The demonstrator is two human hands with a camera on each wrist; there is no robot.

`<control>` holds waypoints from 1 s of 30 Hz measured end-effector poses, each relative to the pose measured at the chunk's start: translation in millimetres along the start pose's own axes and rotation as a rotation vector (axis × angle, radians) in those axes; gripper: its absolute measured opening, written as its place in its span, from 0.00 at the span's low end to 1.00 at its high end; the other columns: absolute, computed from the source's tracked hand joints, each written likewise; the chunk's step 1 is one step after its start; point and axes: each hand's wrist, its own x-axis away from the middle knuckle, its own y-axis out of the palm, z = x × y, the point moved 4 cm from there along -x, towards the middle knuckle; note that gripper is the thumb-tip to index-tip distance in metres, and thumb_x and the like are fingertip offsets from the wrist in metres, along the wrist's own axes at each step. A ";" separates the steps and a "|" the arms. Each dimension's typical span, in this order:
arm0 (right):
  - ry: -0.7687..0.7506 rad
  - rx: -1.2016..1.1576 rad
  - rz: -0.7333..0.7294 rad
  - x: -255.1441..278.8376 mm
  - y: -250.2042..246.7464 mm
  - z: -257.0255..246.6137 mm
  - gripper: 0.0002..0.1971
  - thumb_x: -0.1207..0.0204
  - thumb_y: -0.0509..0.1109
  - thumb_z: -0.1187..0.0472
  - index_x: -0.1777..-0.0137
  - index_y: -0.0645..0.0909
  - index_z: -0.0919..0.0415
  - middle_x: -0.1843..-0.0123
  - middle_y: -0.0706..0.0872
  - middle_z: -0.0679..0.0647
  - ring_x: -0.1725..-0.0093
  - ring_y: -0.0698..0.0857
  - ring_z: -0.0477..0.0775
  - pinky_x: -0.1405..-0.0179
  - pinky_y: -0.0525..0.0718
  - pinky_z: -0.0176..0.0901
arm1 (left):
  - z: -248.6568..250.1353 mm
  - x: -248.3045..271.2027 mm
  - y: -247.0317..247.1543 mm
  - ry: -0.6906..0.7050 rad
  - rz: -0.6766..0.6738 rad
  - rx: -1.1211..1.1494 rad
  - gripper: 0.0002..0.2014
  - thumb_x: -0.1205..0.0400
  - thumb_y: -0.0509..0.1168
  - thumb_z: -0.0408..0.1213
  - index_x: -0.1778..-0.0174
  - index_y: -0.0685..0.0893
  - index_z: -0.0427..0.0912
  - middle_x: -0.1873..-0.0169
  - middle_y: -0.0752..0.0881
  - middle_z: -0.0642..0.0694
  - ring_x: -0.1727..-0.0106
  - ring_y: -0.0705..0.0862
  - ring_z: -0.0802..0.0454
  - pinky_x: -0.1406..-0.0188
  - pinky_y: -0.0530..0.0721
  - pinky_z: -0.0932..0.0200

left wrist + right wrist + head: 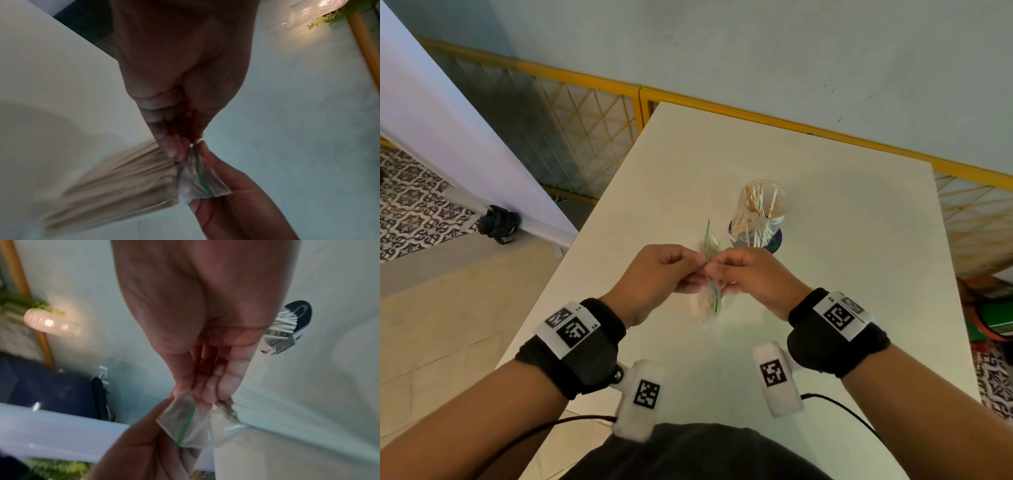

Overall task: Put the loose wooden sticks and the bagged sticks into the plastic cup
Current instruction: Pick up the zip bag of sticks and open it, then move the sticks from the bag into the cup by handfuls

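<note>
- Bagged sticks (pixel 711 298) are held in the air above the white table (pixel 842 240), between both hands, just in front of the person.
- Left hand (pixel 654 279) pinches the top edge of the clear bag, close to its green zip line (pixel 202 176).
- Right hand (pixel 753 277) pinches the same top edge from the other side; the fingertips of both hands nearly touch.
- Inside the bag, the pale sticks lie packed together, blurred in the left wrist view.
- Plastic cup (pixel 760 212) stands upright on the table just behind the hands, with loose wooden sticks (pixel 758 205) in it.
</note>
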 end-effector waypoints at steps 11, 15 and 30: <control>0.007 0.186 0.372 11.4 -38.0 8.6 0.09 0.18 0.56 0.60 0.60 0.67 0.59 0.53 0.84 0.62 0.58 0.78 0.54 0.48 0.84 0.65 | 8.9 -10.1 -18.9 0.227 0.113 -0.454 0.12 0.23 0.67 0.40 0.69 0.77 0.40 0.69 0.86 0.45 0.65 0.81 0.52 0.60 0.77 0.56; -0.001 -0.010 0.354 9.3 -37.6 14.0 0.09 0.15 0.53 0.63 0.59 0.66 0.59 0.40 0.87 0.58 0.45 0.85 0.59 0.57 0.88 0.48 | -26.0 -21.7 -21.9 0.122 -0.123 -0.230 0.40 0.42 0.81 0.61 0.36 0.74 0.55 0.37 0.77 0.57 0.39 0.78 0.58 0.41 0.78 0.61; -0.378 0.279 0.529 7.3 -65.5 -27.0 0.11 0.26 0.69 0.72 0.57 0.78 0.53 0.54 0.86 0.49 0.55 0.85 0.43 0.56 0.83 0.27 | -46.9 -70.4 38.3 0.239 -0.110 -0.353 0.17 0.36 0.83 0.36 0.56 0.89 0.59 0.54 0.95 0.51 0.56 0.90 0.67 0.53 0.84 0.72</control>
